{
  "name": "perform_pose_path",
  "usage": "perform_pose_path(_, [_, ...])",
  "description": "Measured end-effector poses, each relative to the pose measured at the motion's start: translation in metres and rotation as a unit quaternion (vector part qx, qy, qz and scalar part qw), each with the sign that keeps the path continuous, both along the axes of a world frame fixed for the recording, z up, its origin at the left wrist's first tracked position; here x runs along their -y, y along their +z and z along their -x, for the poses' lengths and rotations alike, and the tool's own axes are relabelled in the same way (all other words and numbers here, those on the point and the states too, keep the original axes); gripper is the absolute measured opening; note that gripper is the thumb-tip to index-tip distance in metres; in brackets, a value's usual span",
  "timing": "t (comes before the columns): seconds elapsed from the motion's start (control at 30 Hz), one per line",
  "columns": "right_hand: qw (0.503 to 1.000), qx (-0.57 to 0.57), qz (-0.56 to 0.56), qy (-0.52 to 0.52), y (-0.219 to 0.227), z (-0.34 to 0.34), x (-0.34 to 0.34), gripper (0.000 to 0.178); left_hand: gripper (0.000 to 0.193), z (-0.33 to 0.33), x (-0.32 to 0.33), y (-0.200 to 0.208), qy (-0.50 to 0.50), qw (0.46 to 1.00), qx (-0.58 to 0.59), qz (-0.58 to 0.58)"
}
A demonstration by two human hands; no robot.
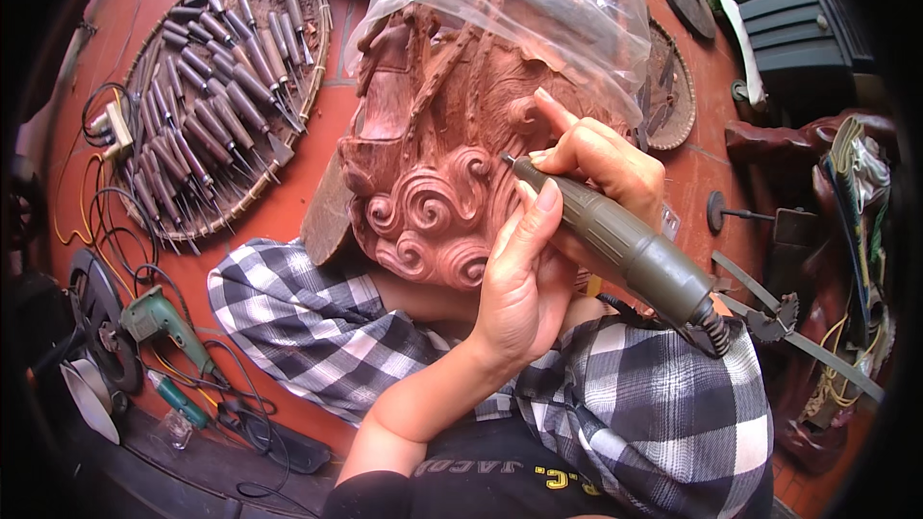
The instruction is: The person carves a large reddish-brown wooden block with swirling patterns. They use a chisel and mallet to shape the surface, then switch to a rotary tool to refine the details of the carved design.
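A reddish-brown wood carving (pixel 423 202) with raised curls and swirls rests in front of me, between my knees. My right hand (pixel 615 168) grips an olive-green rotary tool (pixel 635 250) near its nose, its index finger stretched out onto the wood. The tool's tip meets the carving beside a curl; the bit itself is too small to make out. From below, my left hand (pixel 519 279) closes on the front of the same tool, thumb along its side. Its other fingers are mostly hidden. Clear plastic sheeting (pixel 577 19) drapes over the carving's far part.
At the left a round woven tray (pixel 317 67) holds several wooden-handled chisels (pixel 207 125). Below it lie a green power drill (pixel 168 322) and tangled cords. A metal caliper-like tool (pixel 769 317), a dark plastic box (pixel 798 29) and another basket (pixel 683 86) stand at right.
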State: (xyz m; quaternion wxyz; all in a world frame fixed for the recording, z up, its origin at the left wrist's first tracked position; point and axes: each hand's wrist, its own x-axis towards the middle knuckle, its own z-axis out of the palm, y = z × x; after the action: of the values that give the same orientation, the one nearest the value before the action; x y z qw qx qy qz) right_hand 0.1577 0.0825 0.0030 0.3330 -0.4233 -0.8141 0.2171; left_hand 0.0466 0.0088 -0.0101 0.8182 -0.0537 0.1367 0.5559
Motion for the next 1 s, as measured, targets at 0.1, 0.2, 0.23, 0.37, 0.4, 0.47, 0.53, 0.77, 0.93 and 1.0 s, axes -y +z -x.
perform_pose_path(0.1, [0.995, -0.095, -0.022, 0.027, -0.005, -0.001, -0.005, 0.019, 0.050, -0.003, -0.006, 0.009, -0.002, 0.998, -0.053, -0.022])
perform_pose_path(0.2, [0.975, -0.211, 0.000, 0.063, -0.009, -0.002, -0.008, 0.023, 0.045, -0.010, -0.002, 0.001, -0.008, 0.996, -0.056, -0.068])
perform_pose_path(0.23, [0.973, -0.219, 0.027, 0.071, -0.010, -0.008, -0.008, 0.022, 0.043, -0.011, -0.001, 0.001, -0.009, 0.994, -0.065, -0.086])
perform_pose_path(0.37, [0.928, -0.340, 0.139, 0.053, 0.001, -0.032, -0.008, 0.017, 0.034, -0.004, -0.003, 0.001, -0.026, 0.873, -0.415, -0.254])
perform_pose_path(0.4, [0.926, -0.350, 0.137, 0.036, 0.006, -0.042, -0.008, 0.018, 0.033, 0.002, -0.006, -0.002, 0.003, 0.773, -0.533, -0.345])
perform_pose_path(0.47, [0.919, -0.370, 0.139, 0.008, 0.013, -0.056, -0.010, 0.019, 0.044, 0.016, -0.007, -0.007, 0.077, 0.603, -0.695, -0.383])
perform_pose_path(0.53, [0.912, -0.383, 0.148, -0.015, 0.018, -0.059, -0.011, 0.018, 0.071, 0.031, -0.016, -0.011, 0.099, 0.359, -0.849, -0.375])
perform_pose_path(0.77, [0.922, -0.357, 0.150, -0.009, 0.004, -0.073, -0.008, 0.017, 0.094, 0.037, -0.014, -0.006, -0.097, 0.192, -0.923, -0.320])
perform_pose_path(0.93, [0.933, -0.331, 0.144, -0.003, -0.003, -0.084, -0.006, 0.016, 0.095, 0.032, -0.005, -0.014, -0.048, 0.316, -0.899, -0.301])
perform_pose_path(1.0, [0.930, -0.338, 0.142, -0.004, -0.007, -0.087, -0.005, 0.016, 0.096, 0.026, -0.012, -0.019, -0.004, 0.321, -0.898, -0.302])
